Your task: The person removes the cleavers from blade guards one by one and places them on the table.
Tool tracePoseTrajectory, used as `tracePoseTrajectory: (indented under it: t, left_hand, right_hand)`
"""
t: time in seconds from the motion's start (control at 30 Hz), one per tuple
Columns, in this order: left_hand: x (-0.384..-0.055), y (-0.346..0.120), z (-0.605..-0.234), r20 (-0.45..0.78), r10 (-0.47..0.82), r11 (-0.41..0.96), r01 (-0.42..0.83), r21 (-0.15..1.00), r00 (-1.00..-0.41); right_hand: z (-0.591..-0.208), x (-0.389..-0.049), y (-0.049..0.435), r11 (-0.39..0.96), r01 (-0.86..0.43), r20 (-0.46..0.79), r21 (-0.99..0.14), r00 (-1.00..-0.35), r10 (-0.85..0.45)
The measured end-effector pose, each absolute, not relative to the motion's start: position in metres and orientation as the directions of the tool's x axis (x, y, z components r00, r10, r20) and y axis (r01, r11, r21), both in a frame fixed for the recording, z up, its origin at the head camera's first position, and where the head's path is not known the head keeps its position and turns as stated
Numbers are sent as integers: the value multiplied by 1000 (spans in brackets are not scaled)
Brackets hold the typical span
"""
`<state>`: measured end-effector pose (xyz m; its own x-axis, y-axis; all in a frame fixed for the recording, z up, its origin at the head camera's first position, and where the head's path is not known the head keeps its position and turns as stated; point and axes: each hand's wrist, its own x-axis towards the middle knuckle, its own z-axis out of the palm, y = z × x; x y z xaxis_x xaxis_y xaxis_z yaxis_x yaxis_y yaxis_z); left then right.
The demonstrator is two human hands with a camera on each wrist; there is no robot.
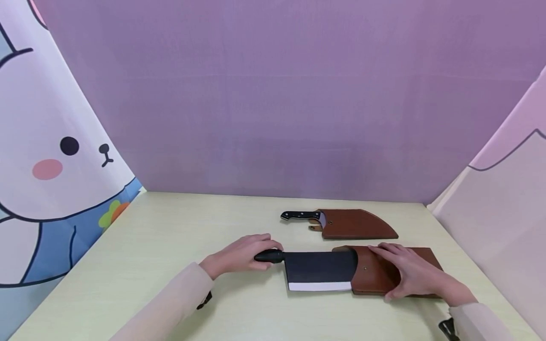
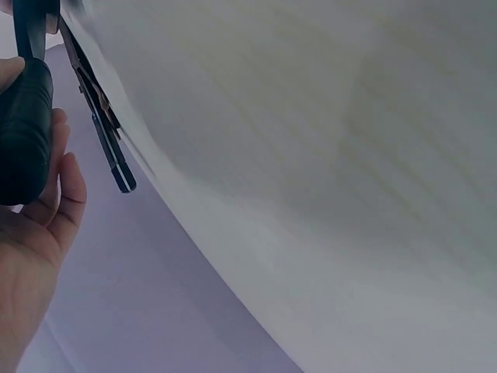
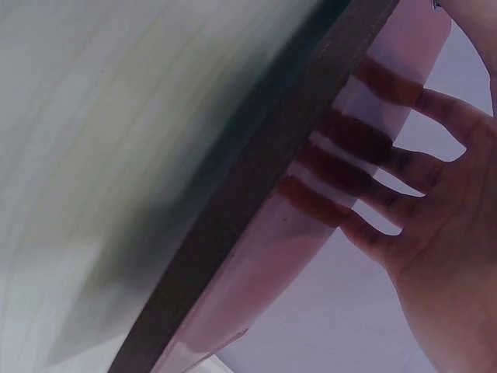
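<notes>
A cleaver with a black handle and dark blade [image 1: 320, 267] lies low over the table, its silvery cutting edge facing me. My left hand [image 1: 249, 253] holds it by the handle [image 2: 25, 136], thumb on one side and fingers on the other. The far part of the blade is inside a brown leather sheath [image 1: 368, 277], out of sight. On top of that sheath rests my right hand [image 1: 414, 272], fingers spread toward its far edge and thumb near its close edge. In the right wrist view, the fingers [image 3: 435, 116] lie fairly straight against the glossy leather.
Behind the cleaver lies a second knife with a black riveted handle [image 1: 300, 215], its blade in a curved brown sheath [image 1: 358, 225] with a small strap. A pale table [image 1: 170, 227] ends at a purple cloth wall [image 1: 273, 94]. Printed cloth panels [image 1: 47, 118] flank both sides.
</notes>
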<state>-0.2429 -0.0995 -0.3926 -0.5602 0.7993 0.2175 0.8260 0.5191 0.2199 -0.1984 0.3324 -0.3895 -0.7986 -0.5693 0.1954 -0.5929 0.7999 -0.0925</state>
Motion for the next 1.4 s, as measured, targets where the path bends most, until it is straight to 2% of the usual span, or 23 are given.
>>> tracePoseTrajectory:
  t: [0.5, 1.4]
  left_hand:
    - [-240, -109, -391, 218, 792, 521, 818, 245, -570]
    - [-239, -140, -382, 319, 768, 498, 832, 246, -555]
  right_hand:
    - [-388, -197, 338, 807, -581, 188, -99, -808, -559]
    - [-384, -197, 339, 819, -565, 185, -101, -819, -543]
